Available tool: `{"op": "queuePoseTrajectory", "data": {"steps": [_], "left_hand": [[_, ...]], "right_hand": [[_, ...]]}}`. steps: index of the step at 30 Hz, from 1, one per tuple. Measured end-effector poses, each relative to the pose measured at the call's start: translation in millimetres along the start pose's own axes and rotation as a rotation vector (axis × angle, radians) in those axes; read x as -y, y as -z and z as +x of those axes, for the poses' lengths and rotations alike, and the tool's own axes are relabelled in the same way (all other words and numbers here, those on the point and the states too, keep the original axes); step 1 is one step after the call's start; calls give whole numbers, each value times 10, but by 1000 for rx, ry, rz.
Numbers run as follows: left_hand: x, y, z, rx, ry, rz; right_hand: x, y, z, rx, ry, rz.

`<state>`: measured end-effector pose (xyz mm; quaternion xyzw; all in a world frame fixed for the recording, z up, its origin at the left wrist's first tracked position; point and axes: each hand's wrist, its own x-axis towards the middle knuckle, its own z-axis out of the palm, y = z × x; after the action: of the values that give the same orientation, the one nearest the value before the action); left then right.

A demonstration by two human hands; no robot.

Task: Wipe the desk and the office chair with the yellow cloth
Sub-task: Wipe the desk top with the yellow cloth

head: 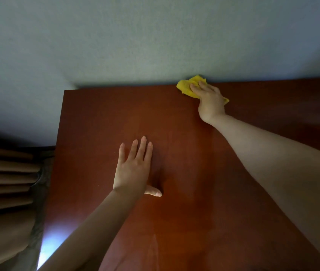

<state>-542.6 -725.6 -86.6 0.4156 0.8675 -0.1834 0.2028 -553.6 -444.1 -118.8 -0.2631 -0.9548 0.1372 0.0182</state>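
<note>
- The crumpled yellow cloth (187,87) lay at the far edge of the reddish-brown wooden desk (100,118), touching or nearly touching the pale blue-grey wall (135,40).
- The right hand (210,98) pressed down on the cloth, fingers curled over it; most of the cloth bunched out ahead of the fingertips, with a corner showing behind the palm.
- The left hand (133,167) rested flat and empty on the desk, fingers spread, well apart from the cloth.
- Risk: bunched that way, the cloth could slip from under the hand or miss the strip along the wall.
- Risk: the office chair was out of sight and, probably, not yet wiped.
</note>
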Motion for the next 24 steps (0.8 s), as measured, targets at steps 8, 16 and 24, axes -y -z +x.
{"op": "queuePoseTrajectory", "data": {"steps": [8, 16, 24], "left_hand": [[-22, 56, -25, 31, 31, 5], [-16, 147, -125, 49, 63, 64], [-114, 215, -348, 68, -11, 54]], "right_hand": [[322, -6, -422, 63, 279, 44], [460, -61, -1437, 121, 402, 51], [26, 108, -2246, 153, 663, 43]]}}
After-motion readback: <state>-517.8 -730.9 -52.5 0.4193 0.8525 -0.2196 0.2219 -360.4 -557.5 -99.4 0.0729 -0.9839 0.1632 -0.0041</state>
